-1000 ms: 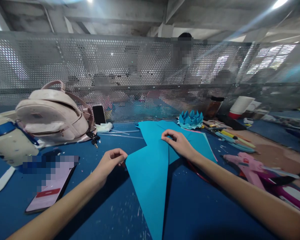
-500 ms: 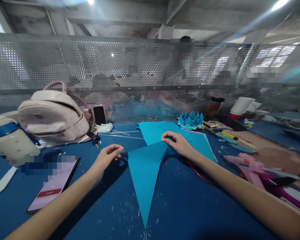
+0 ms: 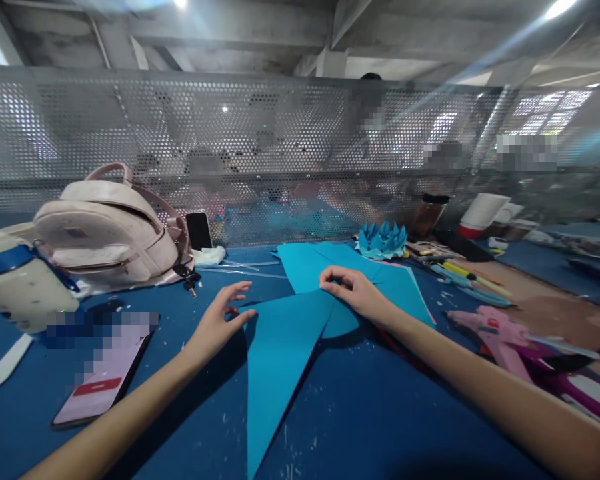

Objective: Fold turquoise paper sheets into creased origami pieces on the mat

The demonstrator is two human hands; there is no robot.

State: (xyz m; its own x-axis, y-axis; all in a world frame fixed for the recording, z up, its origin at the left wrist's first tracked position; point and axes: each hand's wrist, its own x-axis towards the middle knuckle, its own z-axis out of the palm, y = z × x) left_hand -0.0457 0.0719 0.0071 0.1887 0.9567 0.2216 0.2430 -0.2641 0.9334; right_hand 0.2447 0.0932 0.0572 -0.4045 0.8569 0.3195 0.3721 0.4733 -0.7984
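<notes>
A sheet of blue paper (image 3: pixel 283 353), folded to a long point, hangs over the blue table with its tip towards me. My right hand (image 3: pixel 355 291) pinches its upper right corner between thumb and fingers. A rounded blue flap (image 3: pixel 343 321) shows below that hand. My left hand (image 3: pixel 220 320) is at the paper's upper left corner, fingers spread, the thumb by the edge; whether it touches is hard to tell. Behind the right hand lies a stack of blue sheets (image 3: pixel 405 290) with a pink edge showing.
A folded blue paper flower (image 3: pixel 383 241) stands at the back. On the right lie a pink glue gun (image 3: pixel 500 333), pliers (image 3: pixel 473 285) and a yellow marker (image 3: pixel 455 269). To the left are a phone (image 3: pixel 105 380), keys (image 3: pixel 190 283), a backpack (image 3: pixel 105 230) and a blue-lidded cup (image 3: pixel 25 287).
The paper's tip has swung left and closer to me, and a flap has come into view on the right. My left hand's fingers have spread apart; my right hand has shifted slightly left.
</notes>
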